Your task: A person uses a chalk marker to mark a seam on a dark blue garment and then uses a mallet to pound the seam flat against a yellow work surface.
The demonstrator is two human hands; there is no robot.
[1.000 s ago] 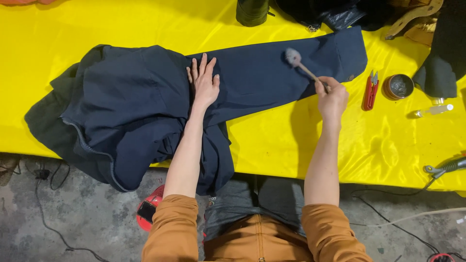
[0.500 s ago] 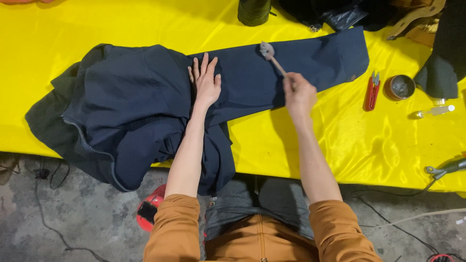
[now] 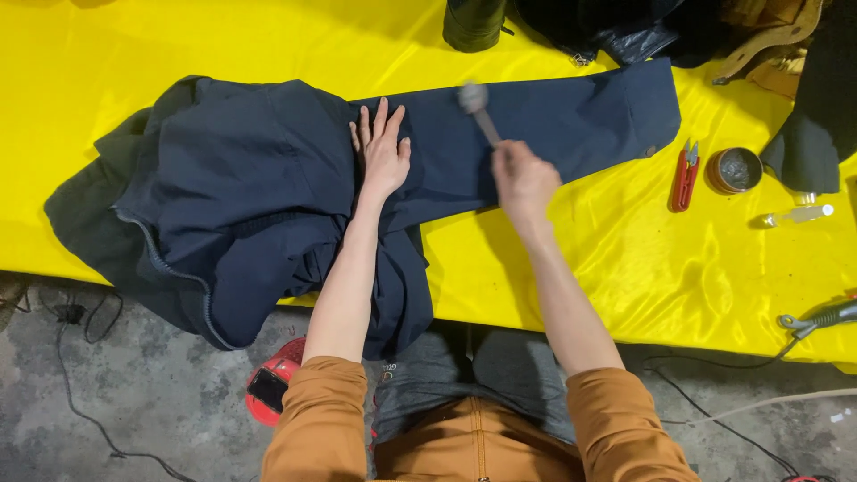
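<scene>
I log the view from the head camera, working left to right.

The dark navy fabric jacket [image 3: 241, 205] lies bunched on the glossy yellow table cover [image 3: 571, 268], its zip edge hanging over the near rim. One sleeve runs out flat from the heap, past both sets of fingers, to a cuff well beyond the right fingertips.

My left hand [image 3: 382, 152] lies palm down where sleeve meets body, fingers released and spread, tips pointing away from me. It grasps nothing; it only presses the cloth.

My right hand [image 3: 524, 181] is clenched round the handle of a small grey tool with a rounded head [image 3: 476, 100]. The head is blurred, so I cannot tell if it touches the sleeve; it sits just beyond the knuckles, over the sleeve's far edge.

Further right of the right fingers, apart from the sleeve: red thread snips [image 3: 685, 174], a small round open tin [image 3: 735, 170], a small clear bottle [image 3: 797, 215].

Risks, as I judge them:
- The satin-like cover looks slippery; if the left palm lifts, the sleeve may slide or wrinkle under the tool.
- The overhanging jacket bulk may drag everything toward me.
- A wide swing could knock the snips or tin.
</scene>
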